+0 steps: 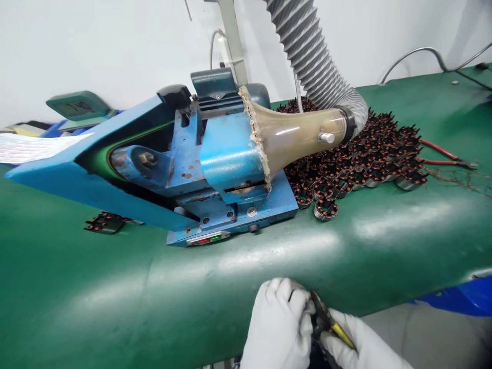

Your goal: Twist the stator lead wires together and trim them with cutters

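- Fingers of the gloved left hand (279, 323) curl inward at the near edge of the green surface (215, 287); whether they close on a piece, I cannot tell.
- Gloved fingers of the right hand (355, 335) grip yellow-handled pliers (335, 322), whose tip meets the left fingertips.
- Something dark (315, 328) shows between the hands, too hidden to identify.
- Judging by the tool's position, handwork seems under way, but how much of it is done does not show.
- Many copper-wound rings (357, 164) lie massed behind and beside the blue machine (232, 148), with one lone ring (326, 209) in front; which are finished and which remain, I cannot tell.
- Red-handled pliers (442, 152) lie beside the mass, in neither hand.
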### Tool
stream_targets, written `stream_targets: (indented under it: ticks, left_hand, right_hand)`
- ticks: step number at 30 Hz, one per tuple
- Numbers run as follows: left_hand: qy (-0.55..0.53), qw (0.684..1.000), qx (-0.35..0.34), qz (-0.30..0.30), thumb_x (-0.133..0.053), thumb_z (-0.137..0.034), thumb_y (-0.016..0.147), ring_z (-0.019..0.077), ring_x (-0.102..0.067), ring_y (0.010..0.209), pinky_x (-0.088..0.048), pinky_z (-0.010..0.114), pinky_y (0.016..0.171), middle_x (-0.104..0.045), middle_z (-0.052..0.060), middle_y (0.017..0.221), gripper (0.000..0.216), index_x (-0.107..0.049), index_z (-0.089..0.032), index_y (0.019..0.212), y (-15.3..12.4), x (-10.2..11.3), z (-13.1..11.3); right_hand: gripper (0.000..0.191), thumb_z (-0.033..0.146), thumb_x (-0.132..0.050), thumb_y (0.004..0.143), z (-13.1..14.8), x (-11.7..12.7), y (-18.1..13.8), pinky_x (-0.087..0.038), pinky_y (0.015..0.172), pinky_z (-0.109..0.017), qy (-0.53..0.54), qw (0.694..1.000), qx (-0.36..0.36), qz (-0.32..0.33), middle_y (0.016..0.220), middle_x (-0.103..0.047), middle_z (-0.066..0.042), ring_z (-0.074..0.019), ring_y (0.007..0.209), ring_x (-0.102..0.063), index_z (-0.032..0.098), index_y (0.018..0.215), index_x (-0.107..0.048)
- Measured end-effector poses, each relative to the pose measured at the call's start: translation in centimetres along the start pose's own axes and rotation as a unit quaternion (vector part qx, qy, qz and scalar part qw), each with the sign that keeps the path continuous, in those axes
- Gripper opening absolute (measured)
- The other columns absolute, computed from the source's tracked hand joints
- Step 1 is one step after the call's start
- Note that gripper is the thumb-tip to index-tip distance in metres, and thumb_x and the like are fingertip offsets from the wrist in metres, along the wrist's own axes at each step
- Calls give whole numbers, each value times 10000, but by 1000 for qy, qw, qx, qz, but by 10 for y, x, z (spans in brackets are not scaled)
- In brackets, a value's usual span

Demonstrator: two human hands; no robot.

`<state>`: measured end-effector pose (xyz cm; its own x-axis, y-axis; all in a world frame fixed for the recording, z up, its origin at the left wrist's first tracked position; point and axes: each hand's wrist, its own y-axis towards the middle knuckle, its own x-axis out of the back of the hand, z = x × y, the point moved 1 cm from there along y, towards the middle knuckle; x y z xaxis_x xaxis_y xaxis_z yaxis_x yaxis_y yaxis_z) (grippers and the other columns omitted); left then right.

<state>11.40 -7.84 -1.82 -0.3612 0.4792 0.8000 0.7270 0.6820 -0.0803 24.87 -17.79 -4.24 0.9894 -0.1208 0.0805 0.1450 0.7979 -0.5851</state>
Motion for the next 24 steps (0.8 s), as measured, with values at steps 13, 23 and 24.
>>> stream_targets:
  ticks: [13,23,24]
  left_hand:
    - [19,998,-48,42,-466,-76,711,198,-551,804,-466,365,762,-618,19,857,228,-607,-221,816,16,17,0]
    - [49,990,-125,-43,-489,-93,714,151,-623,691,-509,257,621,-657,-13,803,182,-571,-240,784,16,25,31]
    - [53,988,-137,-49,-504,-107,721,147,-627,689,-511,249,620,-660,-18,804,169,-569,-245,792,15,24,35]
  right_hand:
    - [461,512,-758,634,4,-12,8,-480,811,-341,262,964,-20,44,814,-683,-51,-235,831,-635,148,899,-656]
    - [297,509,-656,726,35,68,38,-392,957,-473,407,902,140,-34,1158,-644,-32,-251,1116,-556,306,942,-631]
    - [318,544,-591,756,39,95,43,-423,921,-480,323,921,177,-127,1144,-646,-40,-247,1081,-579,315,976,-615]
